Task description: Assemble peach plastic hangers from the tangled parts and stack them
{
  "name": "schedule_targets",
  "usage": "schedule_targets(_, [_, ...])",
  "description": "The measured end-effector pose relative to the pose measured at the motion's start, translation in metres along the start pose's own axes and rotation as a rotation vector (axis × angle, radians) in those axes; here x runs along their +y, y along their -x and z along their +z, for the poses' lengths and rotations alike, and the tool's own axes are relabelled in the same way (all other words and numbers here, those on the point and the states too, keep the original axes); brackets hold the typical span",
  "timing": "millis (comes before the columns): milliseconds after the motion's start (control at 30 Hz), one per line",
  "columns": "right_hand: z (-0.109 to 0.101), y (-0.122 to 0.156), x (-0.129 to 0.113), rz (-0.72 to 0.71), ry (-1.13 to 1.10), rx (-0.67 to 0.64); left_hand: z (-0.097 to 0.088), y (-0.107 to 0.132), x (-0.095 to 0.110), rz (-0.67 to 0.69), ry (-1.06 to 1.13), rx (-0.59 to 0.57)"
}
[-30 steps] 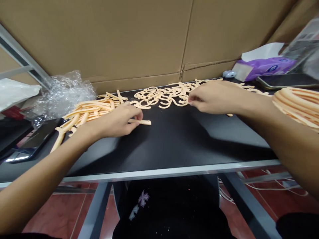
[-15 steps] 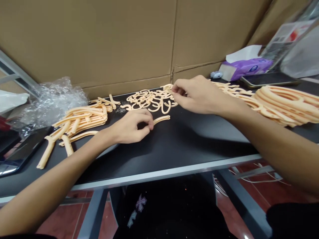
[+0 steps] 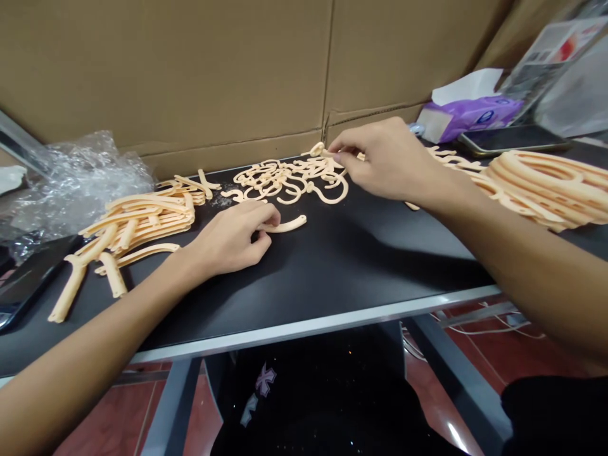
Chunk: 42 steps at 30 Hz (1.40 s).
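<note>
The left hand (image 3: pixel 228 240) lies low over the black table top (image 3: pixel 380 266), with its fingers curled closed around one end of a pale orange curved plastic strip (image 3: pixel 285 223). The other end of the strip sticks out free past the fingers, so it seems held, but only lightly. The right hand (image 3: pixel 384 158) is higher, at the far edge of a tangled pile of pale orange hook-shaped plastic pieces (image 3: pixel 285 180). Its thumb and first finger are almost closed together, but one cannot tell if a piece is between them. With such thin bent pieces, it is better to pinch only one near its end and pull it gently, so the others do not come with it. Left of the left hand lies a bundle of long pale orange strips (image 3: pixel 137 218), and right of the right hand a stack of pale orange coiled loops (image 3: pixel 546 187).
</note>
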State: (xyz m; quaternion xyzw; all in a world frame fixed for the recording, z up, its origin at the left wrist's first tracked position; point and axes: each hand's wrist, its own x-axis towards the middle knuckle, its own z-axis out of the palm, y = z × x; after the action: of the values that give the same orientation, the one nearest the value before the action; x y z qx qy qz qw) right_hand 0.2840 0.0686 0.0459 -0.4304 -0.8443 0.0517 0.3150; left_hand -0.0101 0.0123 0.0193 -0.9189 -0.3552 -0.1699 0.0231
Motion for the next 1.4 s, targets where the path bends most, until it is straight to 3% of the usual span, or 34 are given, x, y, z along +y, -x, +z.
schedule_targets(100, [0.004, -0.001, 0.001, 0.001, 0.115, 0.061, 0.003, 0.0, 0.002, 0.004, 0.013, 0.0])
schedule_targets(400, [0.008, 0.0, -0.003, -0.187, 0.093, 0.048, 0.004, -0.002, 0.004, -0.001, 0.009, 0.012])
schedule_targets(633, [0.016, 0.002, -0.02, -0.222, -0.055, -0.066, 0.003, -0.001, 0.005, -0.025, 0.018, 0.016])
schedule_targets(733, [0.019, 0.002, -0.024, -0.157, -0.198, -0.114, 0.004, -0.001, 0.005, -0.027, 0.013, 0.038])
schedule_targets(933, [0.013, 0.001, -0.036, 0.137, -0.409, -0.144, 0.006, -0.001, 0.005, -0.035, 0.011, 0.039])
schedule_targets(1100, [0.017, 0.001, -0.033, 0.105, -0.456, -0.059, 0.008, -0.001, 0.008, -0.018, 0.02, 0.075])
schedule_targets(1233, [0.018, 0.001, -0.033, 0.116, -0.433, -0.033, 0.009, -0.002, 0.013, 0.085, 0.083, 0.107])
schedule_targets(1400, [0.016, -0.001, -0.032, 0.138, -0.455, -0.011, 0.009, -0.002, 0.017, 0.159, 0.167, 0.054])
